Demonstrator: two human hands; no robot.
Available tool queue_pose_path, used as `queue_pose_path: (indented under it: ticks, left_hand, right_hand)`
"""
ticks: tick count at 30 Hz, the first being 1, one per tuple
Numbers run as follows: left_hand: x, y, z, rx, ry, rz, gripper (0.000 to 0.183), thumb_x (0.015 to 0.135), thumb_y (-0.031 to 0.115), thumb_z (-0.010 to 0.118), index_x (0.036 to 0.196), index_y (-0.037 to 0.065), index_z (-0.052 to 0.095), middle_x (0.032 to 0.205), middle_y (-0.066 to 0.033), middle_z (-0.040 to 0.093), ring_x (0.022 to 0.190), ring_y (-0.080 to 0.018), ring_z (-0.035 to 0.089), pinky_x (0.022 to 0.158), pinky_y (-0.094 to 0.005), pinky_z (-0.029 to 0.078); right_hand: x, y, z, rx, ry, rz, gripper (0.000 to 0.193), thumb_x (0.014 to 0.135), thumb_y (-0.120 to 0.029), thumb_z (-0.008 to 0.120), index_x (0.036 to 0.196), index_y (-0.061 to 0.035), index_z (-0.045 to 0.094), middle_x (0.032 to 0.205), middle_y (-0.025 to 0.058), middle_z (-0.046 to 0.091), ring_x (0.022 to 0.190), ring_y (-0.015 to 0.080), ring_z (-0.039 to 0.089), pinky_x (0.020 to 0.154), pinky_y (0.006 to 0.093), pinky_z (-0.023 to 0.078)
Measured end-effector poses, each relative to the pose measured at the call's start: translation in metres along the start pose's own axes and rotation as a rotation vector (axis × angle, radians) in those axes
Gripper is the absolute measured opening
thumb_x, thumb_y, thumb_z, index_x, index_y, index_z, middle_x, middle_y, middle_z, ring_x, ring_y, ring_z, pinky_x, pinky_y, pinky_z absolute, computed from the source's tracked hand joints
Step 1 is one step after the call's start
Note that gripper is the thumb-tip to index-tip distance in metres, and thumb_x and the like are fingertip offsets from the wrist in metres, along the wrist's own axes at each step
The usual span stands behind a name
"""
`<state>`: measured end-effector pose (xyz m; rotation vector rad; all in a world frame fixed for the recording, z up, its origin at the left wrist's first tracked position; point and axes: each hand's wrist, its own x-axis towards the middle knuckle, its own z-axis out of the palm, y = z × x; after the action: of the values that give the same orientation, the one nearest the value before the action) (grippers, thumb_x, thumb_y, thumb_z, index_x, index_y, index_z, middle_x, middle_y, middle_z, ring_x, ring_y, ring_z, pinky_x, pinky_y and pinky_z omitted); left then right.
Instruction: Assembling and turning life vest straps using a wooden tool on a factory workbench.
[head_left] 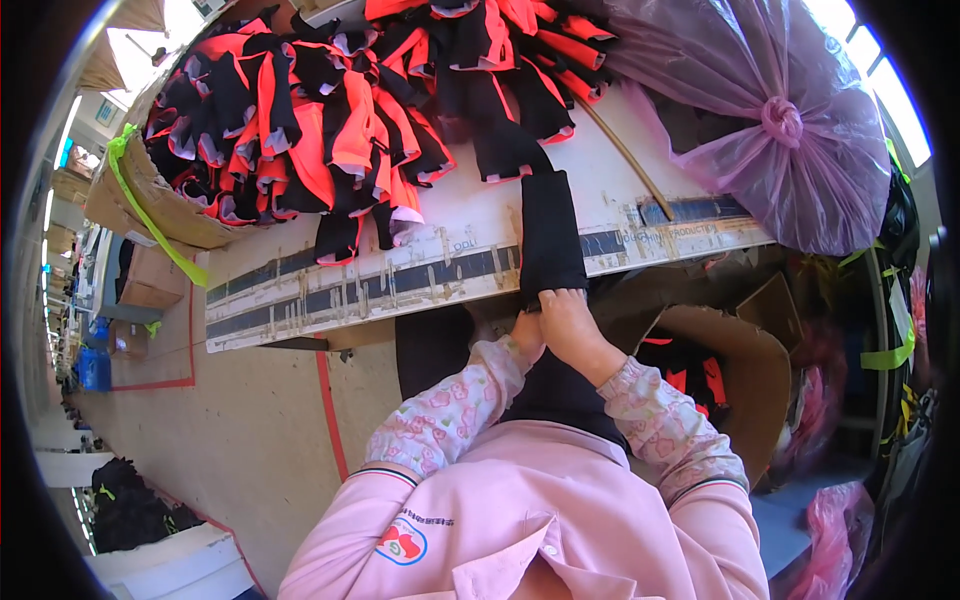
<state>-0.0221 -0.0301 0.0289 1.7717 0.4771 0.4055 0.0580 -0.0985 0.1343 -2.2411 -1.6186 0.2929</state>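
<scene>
Pink shirt (500, 500) closest in, floral sleeves running up to the hands, and they meet at the table's front edge! The right hand (574, 328) has its fingers curled closed on the near end of the black cloth (552, 235); the left hand (529, 336) sits tight against it, fingers mostly hidden, so its grip I can't tell. The cloth drapes from the tabletop over the edge. Lower right, a curved carton (765, 385) with orange-and-black pieces inside. Now the table (470, 225): white, scuffed, dark stripes and streaks along its front. A thin stick (630, 160) slants across; a big orange-and-black heap (330, 130) sprawls left; a knotted purple bag (780, 125) bulges right. Out left, grey floor (250, 420) crossed by red lines, then a blue bin (95, 369), and bright windows (898, 110) far right.
</scene>
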Motion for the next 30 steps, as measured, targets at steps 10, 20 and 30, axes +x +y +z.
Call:
queue_pose_path:
  ticks: [10,20,30]
  left_hand:
    - [0.013,0.02,0.011,-1.052,0.212,-0.462,0.028,0.088,0.022,0.052,0.112,0.009,0.049,0.099,-0.003,0.06,0.087,-0.0221,0.06,0.078,-0.0312,0.049]
    - [0.007,-0.011,0.014,-0.651,0.215,-0.33,0.029,0.092,0.026,0.046,0.117,0.012,0.05,0.11,-0.0041,0.058,0.1,-0.0145,0.055,0.075,-0.028,0.046]
    - [0.004,-0.006,-0.005,0.736,-0.245,-0.054,0.028,0.087,0.015,0.054,0.113,0.006,0.055,0.105,-0.0099,0.062,0.097,-0.0187,0.056,0.077,-0.0303,0.046]
  right_hand:
    - [-0.004,0.013,-0.005,-0.085,0.388,-0.216,0.018,0.074,-0.006,0.053,0.091,-0.0026,0.056,0.096,0.0183,0.056,0.097,0.0341,0.052,0.089,0.0419,0.039]
    - [0.002,0.0,0.008,-0.06,0.094,0.007,0.008,0.073,-0.011,0.053,0.079,-0.007,0.054,0.08,0.0107,0.057,0.083,0.0287,0.058,0.071,0.0421,0.046]
    - [0.005,-0.002,0.003,-0.133,-0.067,0.011,0.012,0.077,-0.013,0.051,0.084,-0.0111,0.06,0.076,0.0081,0.063,0.071,0.0241,0.063,0.06,0.0365,0.049]
